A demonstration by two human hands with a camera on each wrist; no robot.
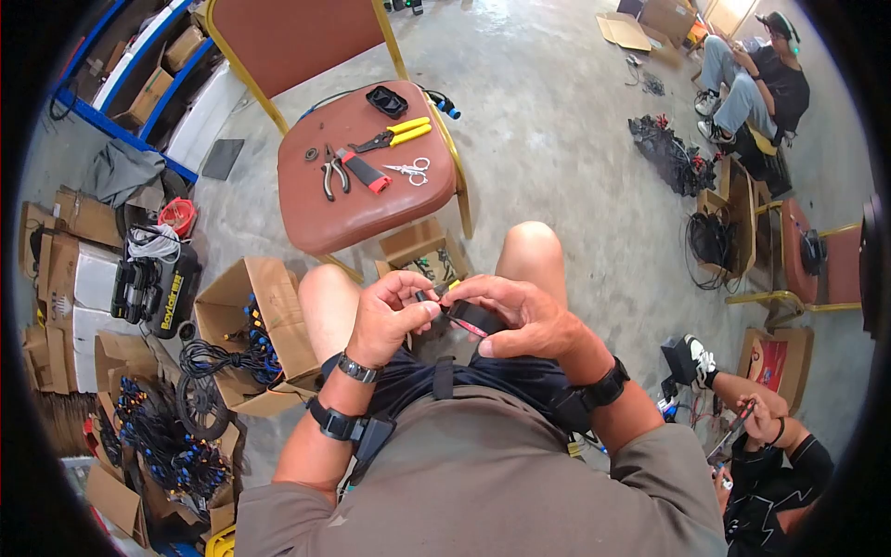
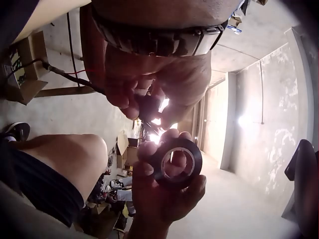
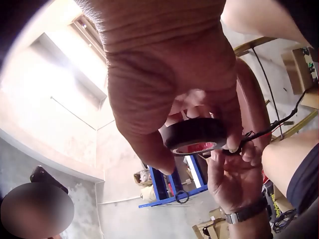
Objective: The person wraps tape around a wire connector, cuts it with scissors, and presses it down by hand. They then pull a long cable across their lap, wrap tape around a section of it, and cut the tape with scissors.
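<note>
A roll of black tape (image 1: 475,318) is gripped in the right hand (image 1: 529,316), between thumb and fingers. In the right wrist view the tape roll (image 3: 195,135) shows a red inner core. Close beside it the left hand (image 1: 385,316) pinches a dark piece at the end of a black cable; this cable (image 3: 271,128) runs off to the side in the right wrist view. From the left wrist, the dark piece (image 2: 148,105) sits between the left fingertips, just above the tape roll (image 2: 178,162). The fingertips of both hands nearly meet; whether they touch is unclear.
A chair (image 1: 316,209) ahead holds pliers (image 1: 335,174), yellow-handled strippers (image 1: 394,135), scissors (image 1: 410,171) and a red-black tool (image 1: 366,172). Boxes of cables (image 1: 264,325) stand at the left. A small box (image 1: 413,243) lies beyond the knees. Two other people sit at the right.
</note>
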